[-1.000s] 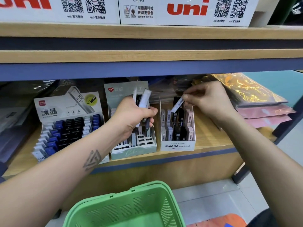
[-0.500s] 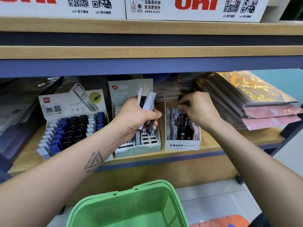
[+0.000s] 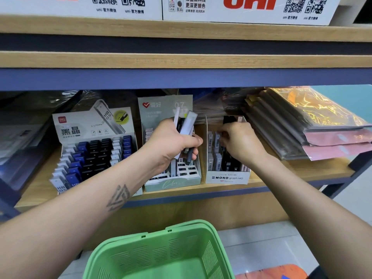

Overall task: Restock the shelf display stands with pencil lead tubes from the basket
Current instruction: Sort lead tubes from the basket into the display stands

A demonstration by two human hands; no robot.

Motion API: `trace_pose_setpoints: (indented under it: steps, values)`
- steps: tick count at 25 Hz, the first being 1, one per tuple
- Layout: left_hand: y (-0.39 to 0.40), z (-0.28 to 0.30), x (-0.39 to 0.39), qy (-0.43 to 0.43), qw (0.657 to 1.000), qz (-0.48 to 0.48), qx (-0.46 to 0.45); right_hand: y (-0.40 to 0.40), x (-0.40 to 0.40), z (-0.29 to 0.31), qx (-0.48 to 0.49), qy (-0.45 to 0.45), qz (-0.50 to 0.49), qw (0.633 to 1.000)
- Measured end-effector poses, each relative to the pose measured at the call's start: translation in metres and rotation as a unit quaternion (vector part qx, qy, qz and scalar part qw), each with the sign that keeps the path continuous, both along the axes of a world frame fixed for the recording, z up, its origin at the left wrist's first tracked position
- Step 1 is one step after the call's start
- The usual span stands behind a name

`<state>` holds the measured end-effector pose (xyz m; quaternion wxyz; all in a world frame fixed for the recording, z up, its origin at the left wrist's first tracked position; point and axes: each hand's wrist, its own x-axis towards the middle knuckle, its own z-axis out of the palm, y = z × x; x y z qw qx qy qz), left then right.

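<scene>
My left hand (image 3: 171,142) grips a bunch of pencil lead tubes (image 3: 188,125), white, grey and black, upright in front of the teal display stand (image 3: 173,184). My right hand (image 3: 240,144) reaches down into the white MONO display stand (image 3: 228,178), its curled fingertips pinching a pencil lead tube among the rows; that tube is mostly hidden by the fingers. A deli display stand (image 3: 90,125) with blue, black and white tubes sits at the left. The green basket (image 3: 161,254) is below, at the bottom of the view.
The stands sit on a wooden shelf (image 3: 302,172) with a low upper shelf board (image 3: 181,59) close above. A stack of plastic-wrapped folders (image 3: 314,125) lies right of the MONO stand. White uni boxes (image 3: 251,9) line the top shelf.
My right hand carried a white tube from above the MONO stand down into its rows, then moved forward inside the box. My left hand stayed in place with its bunch.
</scene>
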<state>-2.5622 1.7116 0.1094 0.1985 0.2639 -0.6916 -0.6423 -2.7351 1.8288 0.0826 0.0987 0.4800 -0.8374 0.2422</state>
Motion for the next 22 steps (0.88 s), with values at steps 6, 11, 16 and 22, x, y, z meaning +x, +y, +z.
trace_pose_setpoints:
  steps: [6,11,16,22]
  values:
    - [0.003,0.001,-0.002,0.025,0.998,0.010,0.060,0.004,0.008,0.012,-0.055,-0.082,0.015,0.995]
    - [-0.004,-0.001,-0.009,0.067,0.991,0.107,0.042,0.005,0.041,0.026,-0.093,-0.563,0.202,0.796]
    - [-0.003,-0.003,-0.009,0.092,0.987,0.109,0.068,-0.002,0.056,0.020,-0.099,-0.568,0.190,0.795]
    - [-0.015,0.003,-0.005,0.100,0.988,0.115,0.024,0.010,0.043,0.031,-0.076,-0.559,0.212,0.798]
